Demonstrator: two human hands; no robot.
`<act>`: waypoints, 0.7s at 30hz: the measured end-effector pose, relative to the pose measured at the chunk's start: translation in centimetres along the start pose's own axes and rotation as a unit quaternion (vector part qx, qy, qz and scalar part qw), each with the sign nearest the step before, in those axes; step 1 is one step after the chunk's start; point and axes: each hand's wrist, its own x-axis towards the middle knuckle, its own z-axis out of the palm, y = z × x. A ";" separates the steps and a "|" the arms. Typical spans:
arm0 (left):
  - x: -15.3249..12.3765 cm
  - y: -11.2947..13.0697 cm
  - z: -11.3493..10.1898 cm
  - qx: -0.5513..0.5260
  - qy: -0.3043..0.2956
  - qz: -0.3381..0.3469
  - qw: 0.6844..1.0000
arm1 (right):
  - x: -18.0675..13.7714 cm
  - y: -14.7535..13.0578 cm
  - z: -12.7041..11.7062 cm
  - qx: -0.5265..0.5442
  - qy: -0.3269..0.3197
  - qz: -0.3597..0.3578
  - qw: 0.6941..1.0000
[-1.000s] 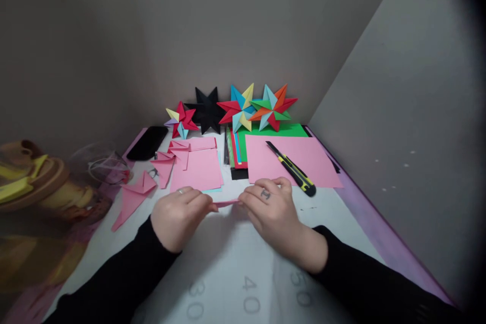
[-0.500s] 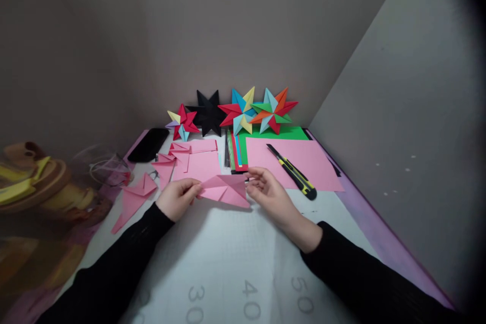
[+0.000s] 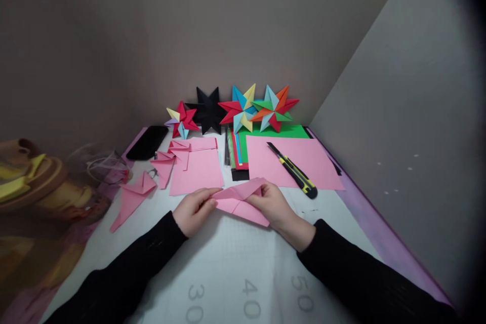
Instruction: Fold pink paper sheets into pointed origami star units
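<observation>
Between my hands is a piece of folded pink paper (image 3: 237, 201), with creases and a raised upper flap. My left hand (image 3: 195, 211) pinches its left tip between thumb and fingers. On the other side, my right hand (image 3: 275, 207) grips the right part, the thumb pressing inside the flap; some of its fingers are hidden behind the paper. Left of my hands lie several folded pink paper pieces (image 3: 134, 195). Just beyond the held paper, flat pink sheets (image 3: 197, 174) rest on the white mat (image 3: 228, 258), which bears printed numbers.
A yellow and black utility knife (image 3: 292, 169) lies on a large pink sheet (image 3: 326, 167) at right, over a green sheet (image 3: 281, 131). Folded paper stars (image 3: 243, 109) lean against the wall. A black phone (image 3: 148, 143) sits back left, near a blurred brown and yellow object (image 3: 45, 177).
My right hand has gone from loose fingers at the paper's right edge to gripping it with the thumb inside the flap. Both hands and the paper have shifted right and slightly nearer.
</observation>
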 end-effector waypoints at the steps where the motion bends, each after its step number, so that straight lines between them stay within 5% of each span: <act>1: -0.1 0.0 0.2 0.011 0.011 0.009 1.000 | 0.0 0.0 0.1 0.007 -0.005 -0.003 1.000; 13: -0.5 0.3 0.9 0.103 0.081 0.052 0.990 | -0.3 0.6 0.3 0.043 -0.072 -0.007 0.996; 21: -0.3 0.4 0.4 0.084 0.046 -0.058 0.994 | -0.7 0.1 0.2 0.052 -0.110 0.041 0.992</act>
